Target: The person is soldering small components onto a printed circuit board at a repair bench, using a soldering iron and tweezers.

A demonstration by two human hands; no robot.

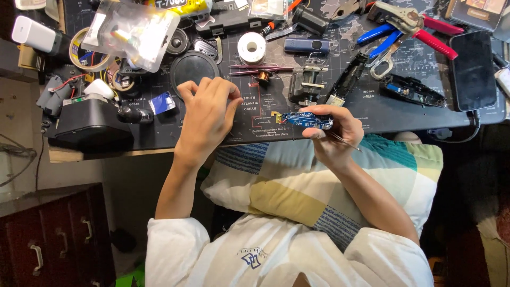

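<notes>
Over the tabletop (372,114): circuit board inspection.
Right hand (334,135) pinches blue circuit board (308,120) level for access; left hand (208,114) rests curled, empty, beside it.

We reach both bare forearms forward from short white sleeves, elbows bent and apart. Our left hand (208,114) lies palm down, back toward us, its fingers curled loosely with the tips bunched at the far side. Our right hand (333,133) sits a little nearer to us, wrist cocked inward, thumb and fingers pinched closed (the palm is hidden from us). The two hands stay apart, not touching.
</notes>
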